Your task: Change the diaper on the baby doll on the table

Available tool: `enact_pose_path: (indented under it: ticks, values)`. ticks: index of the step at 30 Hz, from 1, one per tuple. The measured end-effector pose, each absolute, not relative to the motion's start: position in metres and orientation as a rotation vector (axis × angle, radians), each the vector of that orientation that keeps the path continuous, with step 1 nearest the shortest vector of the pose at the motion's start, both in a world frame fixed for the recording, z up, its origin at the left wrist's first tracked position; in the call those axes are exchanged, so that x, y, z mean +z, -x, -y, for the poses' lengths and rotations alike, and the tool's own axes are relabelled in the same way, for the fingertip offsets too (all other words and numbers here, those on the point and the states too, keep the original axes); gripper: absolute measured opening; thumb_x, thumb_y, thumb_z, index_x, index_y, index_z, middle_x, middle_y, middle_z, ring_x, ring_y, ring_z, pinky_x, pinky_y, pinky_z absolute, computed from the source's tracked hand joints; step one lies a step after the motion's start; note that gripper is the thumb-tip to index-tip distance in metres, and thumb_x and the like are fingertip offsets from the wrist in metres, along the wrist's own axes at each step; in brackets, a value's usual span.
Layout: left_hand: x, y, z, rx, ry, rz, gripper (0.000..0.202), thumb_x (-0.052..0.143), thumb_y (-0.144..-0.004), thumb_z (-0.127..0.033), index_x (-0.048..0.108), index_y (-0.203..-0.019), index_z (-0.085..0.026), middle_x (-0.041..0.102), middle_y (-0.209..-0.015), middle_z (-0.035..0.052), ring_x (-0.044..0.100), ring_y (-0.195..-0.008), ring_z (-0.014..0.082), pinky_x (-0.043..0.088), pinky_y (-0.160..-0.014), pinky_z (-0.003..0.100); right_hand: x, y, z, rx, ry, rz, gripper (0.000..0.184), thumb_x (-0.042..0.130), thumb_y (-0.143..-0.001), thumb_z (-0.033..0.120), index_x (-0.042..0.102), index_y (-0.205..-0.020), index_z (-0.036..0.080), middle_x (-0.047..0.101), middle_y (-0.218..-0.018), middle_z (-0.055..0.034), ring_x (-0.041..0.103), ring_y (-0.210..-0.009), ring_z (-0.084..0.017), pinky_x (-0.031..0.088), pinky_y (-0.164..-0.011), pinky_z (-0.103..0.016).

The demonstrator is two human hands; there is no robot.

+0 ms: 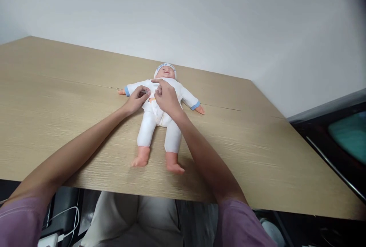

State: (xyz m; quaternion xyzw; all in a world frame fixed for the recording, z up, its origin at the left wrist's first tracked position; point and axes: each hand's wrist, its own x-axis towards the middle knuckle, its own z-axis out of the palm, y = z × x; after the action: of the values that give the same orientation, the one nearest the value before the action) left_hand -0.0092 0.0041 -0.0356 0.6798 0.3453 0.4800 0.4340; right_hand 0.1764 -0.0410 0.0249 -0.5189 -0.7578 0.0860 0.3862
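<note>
A baby doll (147, 125) lies on its back on the table, head away from me and arms spread out. It wears a white top (187, 95) with blue cuffs, white leggings, and a white cap (166, 65) with blue lettering. My left hand (138, 98) is at one side of the doll's belly, thumb and fingers pinched together at the top's front. My right hand (167, 95) is over the other side of the belly, index finger stretched out across the chest, the other fingers curled in toward the thumb. What sits between those curled fingers is hidden.
The wooden table (243, 144) has a thin seam running across it. A pale wall (171, 14) rises behind. At the right edge stands a dark-framed screen (349, 136). Below the table edge are a white cable (77, 216) and a white block (48, 240).
</note>
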Motion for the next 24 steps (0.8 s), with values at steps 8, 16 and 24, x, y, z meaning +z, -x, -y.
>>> enact_pose_path:
  ticks: [8, 16, 24]
  values:
    - [-0.003, 0.023, 0.075, 1.521, -1.891, -1.230, 0.019, 0.064, -0.108, -0.040, 0.069, -0.119, -0.025, 0.075, -0.127, 0.0093, 0.062, -0.099, 0.0244, 0.052, -0.094, 0.042, 0.046, -0.180, 0.107, 0.098, 1.211, 1.720, 0.036, 0.053, -0.092, 0.005, 0.068, -0.117, 0.026, 0.070, -0.125, -0.0107, 0.066, -0.116, -0.027, 0.061, -0.100, -0.043]
    - [0.019, 0.034, 0.157, 0.678, -2.366, -0.898, 0.031, 0.057, -0.111, -0.050, 0.073, -0.100, -0.026, 0.079, -0.096, 0.0042, 0.066, -0.094, 0.0275, 0.048, -0.091, 0.041, 0.017, -0.213, 0.224, 0.294, 1.151, 2.231, 0.010, 0.060, -0.106, 0.018, 0.066, -0.102, 0.024, 0.077, -0.103, -0.0071, 0.070, -0.103, -0.027, 0.055, -0.095, -0.041]
    - [0.009, 0.014, 0.121, 0.769, -2.270, -1.287, 0.041, 0.074, -0.100, -0.064, 0.063, -0.095, -0.025, 0.071, -0.078, 0.0010, 0.061, -0.068, 0.0220, 0.034, -0.066, 0.034, 0.000, -0.218, 0.187, 0.152, 1.746, 2.013, 0.018, 0.066, -0.114, 0.038, 0.073, -0.111, 0.022, 0.074, -0.085, -0.0036, 0.068, -0.084, -0.026, 0.042, -0.075, -0.036]
